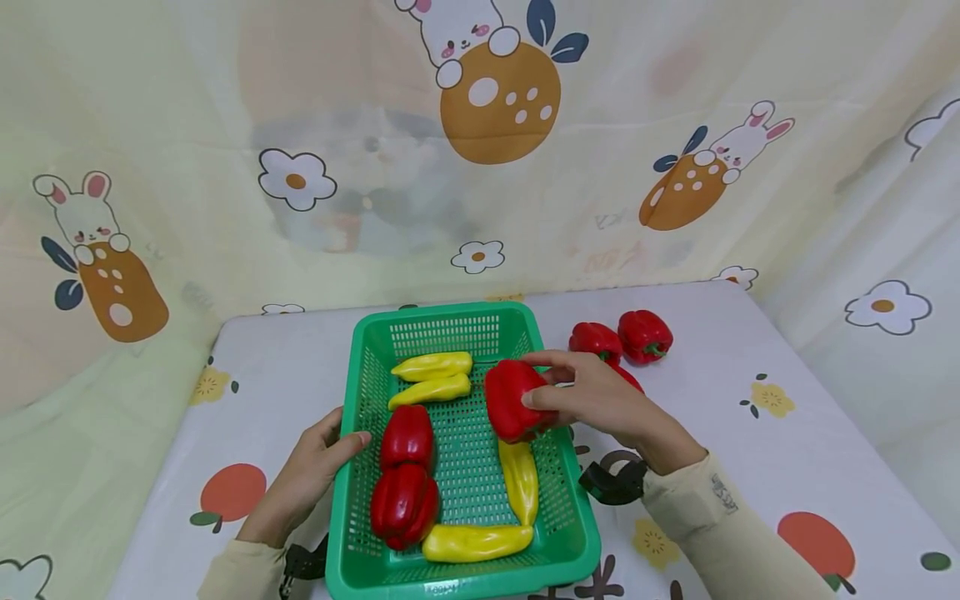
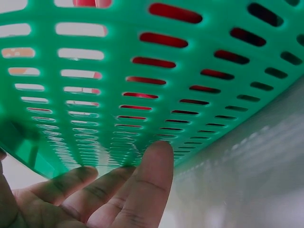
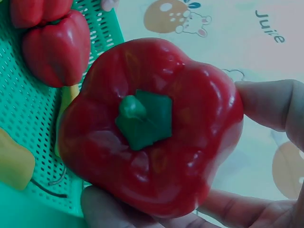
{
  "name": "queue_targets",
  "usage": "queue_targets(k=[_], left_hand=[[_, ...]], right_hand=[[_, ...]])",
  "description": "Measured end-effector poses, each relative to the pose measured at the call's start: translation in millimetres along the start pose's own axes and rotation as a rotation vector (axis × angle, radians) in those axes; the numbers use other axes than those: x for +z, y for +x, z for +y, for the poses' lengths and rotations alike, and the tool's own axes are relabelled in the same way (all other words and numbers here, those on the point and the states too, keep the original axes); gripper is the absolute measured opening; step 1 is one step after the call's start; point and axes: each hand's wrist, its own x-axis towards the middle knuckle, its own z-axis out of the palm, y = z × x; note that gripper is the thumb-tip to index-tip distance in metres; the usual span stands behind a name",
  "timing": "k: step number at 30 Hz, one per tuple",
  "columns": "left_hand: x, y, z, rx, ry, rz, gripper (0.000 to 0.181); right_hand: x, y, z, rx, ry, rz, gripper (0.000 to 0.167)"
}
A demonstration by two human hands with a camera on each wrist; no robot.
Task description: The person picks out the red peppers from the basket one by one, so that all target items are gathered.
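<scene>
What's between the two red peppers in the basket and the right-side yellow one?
Head view: bare basket floor straight across; another yellow pepper lies along the near end.

"Juice" [image 3: 270, 26] stands on the pale printed cloth [image 3: 228, 28] beside the green basket [image 3: 113, 29]. Faint letters [image 1: 615, 257] on the curtain [image 1: 405, 267] behind the basket, raised marks [image 1: 440, 588] on its near rim and print [image 1: 723, 493] on the sleeve [image 1: 693, 517] right of it are unreadable.

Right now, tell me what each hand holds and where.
The right hand holds a red pepper by its sides; the left hand holds the green basket by its left rim.
</scene>
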Motion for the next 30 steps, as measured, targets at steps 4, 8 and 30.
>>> queue_targets(k=[4,8,30], left_hand=[[0.0,0.1,0.0,0.002,-0.002,-0.001,0.055],[0.4,-0.1,0.6,0.009,-0.004,-0.005,0.055],[-1.0,0.5,-1.7,0.021,0.015,-0.009,0.054]], right_hand=[[-8.2,-7.6,2.5,-0.007,0.026,0.024,0.079],[-18.2,-16.5,5.1,0.003,0.039,0.059,0.078],[-69.5,-44.4,29.1,0.007,0.084,0.169,0.071]])
